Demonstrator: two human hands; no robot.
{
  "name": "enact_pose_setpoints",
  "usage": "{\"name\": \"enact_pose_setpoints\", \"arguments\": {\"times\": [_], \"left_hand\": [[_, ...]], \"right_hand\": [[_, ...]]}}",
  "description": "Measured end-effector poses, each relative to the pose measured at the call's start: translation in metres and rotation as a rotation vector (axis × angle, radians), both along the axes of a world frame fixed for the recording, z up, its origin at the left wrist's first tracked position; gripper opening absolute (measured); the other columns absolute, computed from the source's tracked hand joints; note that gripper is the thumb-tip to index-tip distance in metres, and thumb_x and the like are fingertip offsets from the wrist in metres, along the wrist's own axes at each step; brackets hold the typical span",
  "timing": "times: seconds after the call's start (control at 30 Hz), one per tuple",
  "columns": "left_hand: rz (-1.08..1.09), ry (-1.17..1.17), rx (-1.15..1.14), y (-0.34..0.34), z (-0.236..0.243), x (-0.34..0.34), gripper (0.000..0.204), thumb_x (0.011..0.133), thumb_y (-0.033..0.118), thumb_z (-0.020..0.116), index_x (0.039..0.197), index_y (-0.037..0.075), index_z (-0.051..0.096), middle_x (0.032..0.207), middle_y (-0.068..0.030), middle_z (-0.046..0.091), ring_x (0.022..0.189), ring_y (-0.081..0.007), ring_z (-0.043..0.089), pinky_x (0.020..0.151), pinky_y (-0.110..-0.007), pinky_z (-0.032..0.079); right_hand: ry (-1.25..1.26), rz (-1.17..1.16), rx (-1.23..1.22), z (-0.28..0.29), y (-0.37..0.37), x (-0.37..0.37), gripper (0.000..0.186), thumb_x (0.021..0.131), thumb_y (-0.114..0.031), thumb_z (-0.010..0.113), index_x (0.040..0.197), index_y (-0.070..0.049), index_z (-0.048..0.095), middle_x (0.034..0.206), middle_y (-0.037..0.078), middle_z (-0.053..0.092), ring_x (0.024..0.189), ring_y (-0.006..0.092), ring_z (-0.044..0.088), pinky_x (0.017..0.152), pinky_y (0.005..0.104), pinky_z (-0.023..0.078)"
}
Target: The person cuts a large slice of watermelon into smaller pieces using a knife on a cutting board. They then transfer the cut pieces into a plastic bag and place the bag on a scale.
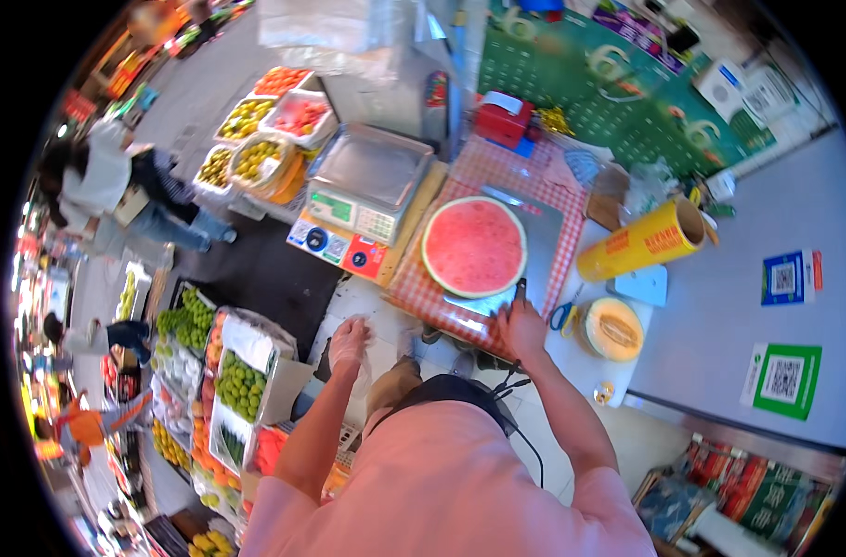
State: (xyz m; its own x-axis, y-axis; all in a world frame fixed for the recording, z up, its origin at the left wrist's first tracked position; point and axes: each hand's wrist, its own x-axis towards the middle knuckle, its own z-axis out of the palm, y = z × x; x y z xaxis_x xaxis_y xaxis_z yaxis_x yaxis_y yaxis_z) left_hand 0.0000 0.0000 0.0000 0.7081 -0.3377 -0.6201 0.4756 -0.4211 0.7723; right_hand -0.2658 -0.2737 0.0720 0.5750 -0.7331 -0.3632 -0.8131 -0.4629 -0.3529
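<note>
A halved watermelon (pixel 475 246) lies with its red cut face up on a metal board (pixel 546 232), over a red-and-white checked cloth (pixel 562 265). At its near right edge, my right hand (pixel 521 332) is closed around a black-handled knife (pixel 521 289); the blade is hard to make out against the shiny board. My left hand (pixel 350 342), in a thin clear plastic glove, hangs over the floor left of the table. Its fingers are loosely bent and apart, with nothing seen in them.
Left of the watermelon stands a weighing scale (pixel 372 176). To the right are a halved orange melon (pixel 612 329), blue-handled scissors (pixel 562 317) and a yellow roll (pixel 641 239). Fruit crates (pixel 242 385) line my left; people (pixel 117 186) stand beyond.
</note>
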Motion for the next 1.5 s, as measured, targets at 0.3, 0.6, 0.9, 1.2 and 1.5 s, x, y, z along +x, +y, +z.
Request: {"name": "enact_pose_setpoints", "arguments": {"times": [0.3,0.6,0.9,1.2,1.5], "left_hand": [[-0.326,0.404,-0.39,-0.181,0.064,-0.034,0.046,0.099,0.028,0.056,0.138,0.011,0.039,0.102,-0.0113,0.064,0.075,-0.0167,0.065,0.061,-0.031,0.057],[-0.313,0.568,-0.485,-0.191,0.049,-0.048,0.043,0.097,0.023,0.059,0.132,0.006,0.04,0.11,-0.0177,0.063,0.09,-0.028,0.069,0.073,-0.039,0.062],[-0.286,0.456,-0.406,-0.201,0.052,-0.098,0.043,0.095,0.025,0.064,0.126,0.001,0.046,0.106,-0.0146,0.065,0.082,-0.0197,0.069,0.064,-0.03,0.058],[-0.072,0.458,-0.543,-0.205,0.073,-0.134,0.047,0.095,0.02,0.063,0.134,0.008,0.04,0.118,-0.0109,0.061,0.095,-0.0209,0.065,0.08,-0.034,0.057],[-0.062,0.44,-0.672,-0.2,0.043,-0.142,0.042,0.098,0.017,0.059,0.133,0.002,0.042,0.117,-0.0162,0.063,0.094,-0.0245,0.068,0.081,-0.035,0.058]], "right_hand": [[0.025,-0.463,0.134,-0.04,-0.061,-0.003,0.058,0.07,-0.04,0.078,0.104,0.004,0.061,0.101,0.026,0.066,0.093,0.0356,0.068,0.082,0.0433,0.053],[-0.729,-0.937,0.445,0.058,0.009,-0.062,0.023,0.089,-0.015,0.06,0.106,-0.002,0.054,0.069,0.005,0.06,0.049,0.0116,0.054,0.045,0.0258,0.043],[0.0,-0.159,-0.194,0.119,-0.028,0.058,0.026,0.095,-0.025,0.051,0.102,0.0,0.053,0.082,0.022,0.068,0.078,0.038,0.069,0.07,0.0462,0.055],[0.099,0.04,-0.17,0.123,-0.048,0.107,0.023,0.087,-0.014,0.058,0.1,0.004,0.053,0.084,0.025,0.069,0.082,0.038,0.07,0.071,0.045,0.056],[0.151,0.113,-0.063,0.106,-0.043,0.07,0.029,0.08,-0.005,0.062,0.104,0.007,0.052,0.089,0.027,0.068,0.086,0.0406,0.069,0.075,0.0464,0.055]]}}
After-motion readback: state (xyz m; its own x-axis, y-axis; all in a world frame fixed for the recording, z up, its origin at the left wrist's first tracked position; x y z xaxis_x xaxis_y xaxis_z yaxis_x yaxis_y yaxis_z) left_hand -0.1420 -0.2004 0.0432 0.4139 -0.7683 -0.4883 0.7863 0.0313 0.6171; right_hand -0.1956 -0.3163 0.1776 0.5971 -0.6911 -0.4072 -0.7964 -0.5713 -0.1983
